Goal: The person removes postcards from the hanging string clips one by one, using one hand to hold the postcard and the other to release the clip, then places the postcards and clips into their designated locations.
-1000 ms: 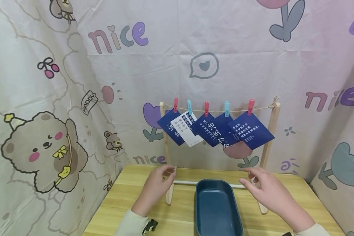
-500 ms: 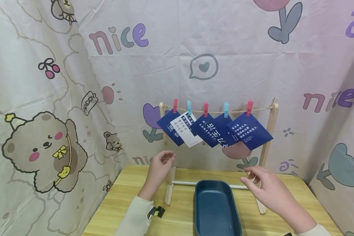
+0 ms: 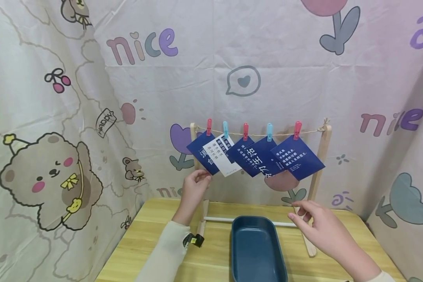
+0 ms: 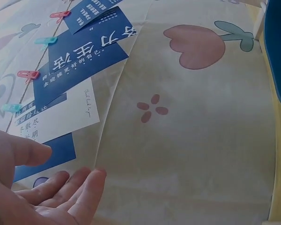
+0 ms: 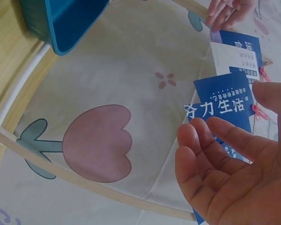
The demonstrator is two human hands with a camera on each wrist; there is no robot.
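Several cards hang by corners from a twine line [image 3: 257, 134] on small red and light blue clothespins, such as the red clothespin [image 3: 209, 127] at the left. The leftmost blue card [image 3: 198, 145] is partly covered by a white card [image 3: 229, 167] with dark print. Just under that blue card's lower corner is my left hand [image 3: 193, 192], thumb apart from loosely bent fingers and nothing between them in the left wrist view. My right hand [image 3: 320, 225] hovers near the right post, below the rightmost blue card [image 3: 297, 156], its fingers relaxed and holding nothing.
A wooden stand with a left post [image 3: 194, 135] and right post [image 3: 319, 172] carries the twine. A white crossbar [image 3: 218, 219] joins its feet. The deep blue tray [image 3: 257, 250] sits on the wood-grain table [image 3: 141, 235], between my forearms. A printed curtain [image 3: 155, 98] hangs behind.
My left hand has risen from beside the left post's lower part to the bottom of the leftmost card. The right hand stays in nearly the same place.
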